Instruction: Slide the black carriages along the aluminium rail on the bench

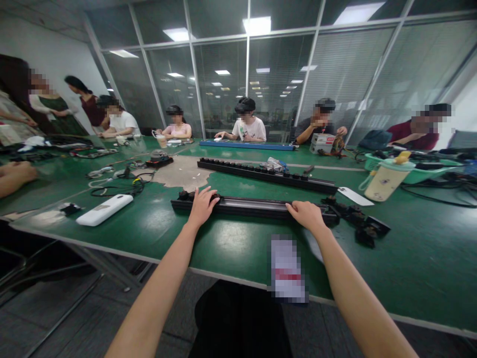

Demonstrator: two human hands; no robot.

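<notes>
A long black rail [249,207] lies crosswise before me on the green table. It has a bare channel along its middle and small black blocks [185,195] at its left end. My left hand [202,206] is over the left part, its thumb and fingertips around another black block [215,197], partly covered. My right hand [307,215] grips the rail near its right end, fingers curled and partly hidden. Several loose black pieces [359,221] lie just past that end. Behind is a second black rail [261,175] with a row of black blocks along it.
To the left lie a white oblong device [105,210] and tangled cables [119,186]. A cream tumbler [389,179], a white phone [356,196] and a green basket [428,171] are at the right. A blurred-out item [287,266] lies at the front edge. Several people sit opposite.
</notes>
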